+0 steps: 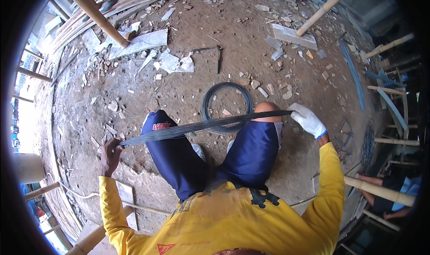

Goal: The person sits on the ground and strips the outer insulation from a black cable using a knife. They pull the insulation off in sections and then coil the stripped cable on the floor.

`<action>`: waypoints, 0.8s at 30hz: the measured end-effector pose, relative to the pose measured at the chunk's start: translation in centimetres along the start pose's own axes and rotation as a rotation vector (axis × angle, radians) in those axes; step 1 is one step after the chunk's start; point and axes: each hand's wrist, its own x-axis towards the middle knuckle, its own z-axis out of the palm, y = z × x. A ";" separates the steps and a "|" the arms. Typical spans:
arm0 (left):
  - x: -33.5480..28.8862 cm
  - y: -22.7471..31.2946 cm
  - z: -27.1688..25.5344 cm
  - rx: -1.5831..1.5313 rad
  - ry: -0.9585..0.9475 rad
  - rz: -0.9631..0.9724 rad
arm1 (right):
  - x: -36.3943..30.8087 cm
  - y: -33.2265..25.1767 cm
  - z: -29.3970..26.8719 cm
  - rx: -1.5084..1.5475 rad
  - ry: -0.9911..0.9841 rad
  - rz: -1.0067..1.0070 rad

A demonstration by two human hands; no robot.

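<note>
A long bundle of thin dark wires (pixel 197 126) stretches across above my knees. At its left end my bare left hand (pixel 110 156) is closed around the strands. The other end is gripped by my right hand (pixel 308 119), which wears a white knit glove with a blue cuff edge. Toward the left the strands fan out a little; toward the right they run tighter together. Beneath the bundle, a coil of dark wire (pixel 207 98) lies on the ground just beyond my knees, partly hidden by the bundle and my right leg.
Rubble and broken tile pieces (pixel 172 62) litter the dirt floor. A thin bent metal bar (pixel 219 60) lies ahead. Bamboo poles (pixel 96 17) stand at far left and far right (pixel 324 10). Another person (pixel 403 196) is at the right edge; someone's foot (pixel 109 3) shows at far left.
</note>
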 end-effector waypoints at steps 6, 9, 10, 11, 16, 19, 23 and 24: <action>-1.0 0.0 1.5 -0.157 0.058 -0.124 | 0.7 1.0 -1.4 0.075 -0.094 0.118; 1.7 3.3 0.4 -0.317 0.151 -0.236 | 2.1 -1.9 -1.7 0.420 -0.064 0.204; 2.9 4.9 -0.8 -0.390 0.155 -0.374 | 2.9 -3.4 -1.9 0.578 -0.053 0.215; 4.5 6.7 -1.9 -0.541 0.165 -0.334 | 4.3 -5.0 -1.9 0.662 0.006 0.192; 15.2 15.3 -5.9 -1.147 0.011 -0.054 | 12.4 -13.0 -4.0 1.081 0.031 -0.005; 19.9 18.6 -3.8 -1.241 -0.015 0.011 | 16.4 -15.7 -2.4 1.240 0.017 -0.101; 22.2 20.8 2.7 -1.384 -0.010 -0.016 | 18.4 -16.4 3.1 1.318 0.122 -0.017; 22.4 21.2 4.6 -1.347 0.042 -0.007 | 18.6 -16.3 4.9 1.331 0.158 0.012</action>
